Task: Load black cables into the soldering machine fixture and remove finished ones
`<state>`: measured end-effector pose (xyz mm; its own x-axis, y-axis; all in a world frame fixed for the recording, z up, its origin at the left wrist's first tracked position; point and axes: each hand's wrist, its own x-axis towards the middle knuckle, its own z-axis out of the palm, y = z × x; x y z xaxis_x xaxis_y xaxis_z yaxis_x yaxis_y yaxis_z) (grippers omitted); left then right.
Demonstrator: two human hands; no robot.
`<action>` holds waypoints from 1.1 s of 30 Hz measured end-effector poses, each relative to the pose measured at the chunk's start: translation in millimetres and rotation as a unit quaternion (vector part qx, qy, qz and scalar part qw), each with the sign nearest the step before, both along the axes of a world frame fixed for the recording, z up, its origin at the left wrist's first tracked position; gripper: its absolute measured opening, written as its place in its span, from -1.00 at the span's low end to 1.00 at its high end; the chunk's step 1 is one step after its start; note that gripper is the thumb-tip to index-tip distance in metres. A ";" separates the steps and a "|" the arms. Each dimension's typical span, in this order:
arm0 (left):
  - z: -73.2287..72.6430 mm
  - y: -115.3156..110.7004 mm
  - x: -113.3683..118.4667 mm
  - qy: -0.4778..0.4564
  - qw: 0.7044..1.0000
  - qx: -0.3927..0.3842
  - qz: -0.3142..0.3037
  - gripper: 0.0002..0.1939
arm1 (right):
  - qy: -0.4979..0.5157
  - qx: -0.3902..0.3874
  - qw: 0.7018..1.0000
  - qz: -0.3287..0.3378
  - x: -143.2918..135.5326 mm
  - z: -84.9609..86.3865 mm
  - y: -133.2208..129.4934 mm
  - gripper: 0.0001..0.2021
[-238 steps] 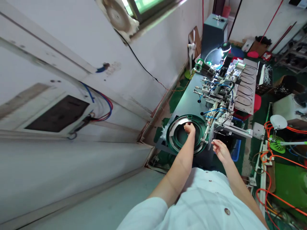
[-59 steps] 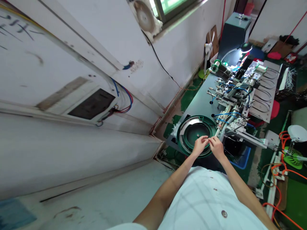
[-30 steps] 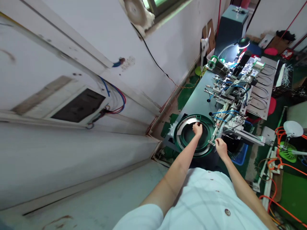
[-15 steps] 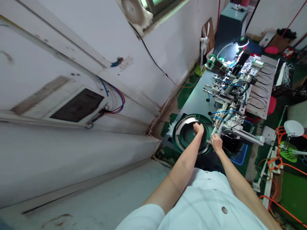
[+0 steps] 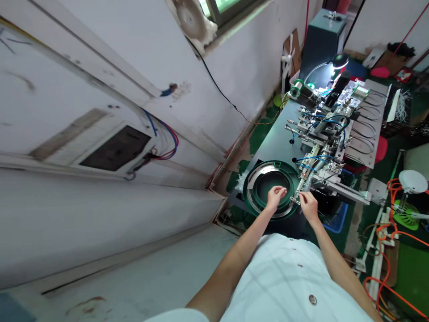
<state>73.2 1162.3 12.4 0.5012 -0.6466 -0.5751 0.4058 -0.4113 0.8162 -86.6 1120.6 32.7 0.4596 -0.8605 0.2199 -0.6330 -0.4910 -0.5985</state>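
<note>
Over the near right part of a round green vibratory bowl feeder (image 5: 250, 197) hovers my left hand (image 5: 276, 197). Its fingers are pinched together; anything between them is too small to make out. Beside the bowl's right rim, my right hand (image 5: 309, 205) has its thumb and fingers closed at the lower end of a narrow metal feed track (image 5: 303, 181). Whether it grips a small part or only touches the track end I cannot tell. From there the track runs up into an assembly machine (image 5: 325, 129) with metal slides and blue air tubes.
A grey bench (image 5: 275, 138) carries the bowl and machine. A lit desk lamp (image 5: 340, 61) and a wire spool (image 5: 296, 88) stand at the far end. A blue crate (image 5: 339, 219) sits below on the right. Orange hoses (image 5: 390, 210) run along the right; a white wall (image 5: 187, 147) borders the left.
My left hand has come back from inside the bowl toward its near right rim. My right hand has shifted slightly right and down, staying by the track end. The view has moved slightly.
</note>
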 end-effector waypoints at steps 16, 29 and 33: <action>30.7 20.5 0.1 -0.071 0.988 -0.075 -0.115 -0.78 | 0.063 0.024 0.990 0.127 32.5 24.8 8.8 -0.71; 14.1 -13.6 12.2 -0.161 0.977 0.035 -0.137 -0.80 | -0.025 0.118 0.992 0.027 24.0 14.8 6.0 -0.70; -7.0 -56.3 26.7 -0.171 0.974 0.123 -0.087 -0.74 | -0.059 0.166 0.984 -0.013 14.4 11.7 5.7 -0.67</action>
<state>100.0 1106.0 5.4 0.5860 -0.6027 -0.5416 0.0343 -0.6494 0.7597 -72.2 1126.3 44.4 0.4237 -0.9054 -0.0254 -0.5588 -0.2392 -0.7940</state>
